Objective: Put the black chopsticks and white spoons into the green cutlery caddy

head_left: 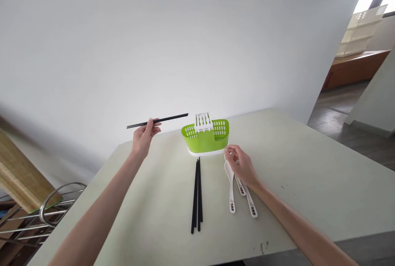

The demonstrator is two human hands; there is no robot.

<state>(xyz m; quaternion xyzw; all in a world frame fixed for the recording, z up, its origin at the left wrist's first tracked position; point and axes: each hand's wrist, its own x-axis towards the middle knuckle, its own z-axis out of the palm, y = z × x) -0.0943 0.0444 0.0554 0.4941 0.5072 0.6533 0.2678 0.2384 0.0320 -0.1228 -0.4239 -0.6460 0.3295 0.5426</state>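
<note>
My left hand is raised above the table and pinches a black chopstick held level, its tip pointing right toward a green slotted cutlery basket with a white handle and white base. Three more black chopsticks lie side by side in front of the basket. My right hand rests on the table to the right of the basket, fingers curled over the bowls of white plastic spoons. Three spoon handles show below the hand.
The pale table runs to a front edge near me and a white wall behind. A metal wire rack and a bamboo mat stand at the lower left. A doorway with wooden furniture opens at the far right.
</note>
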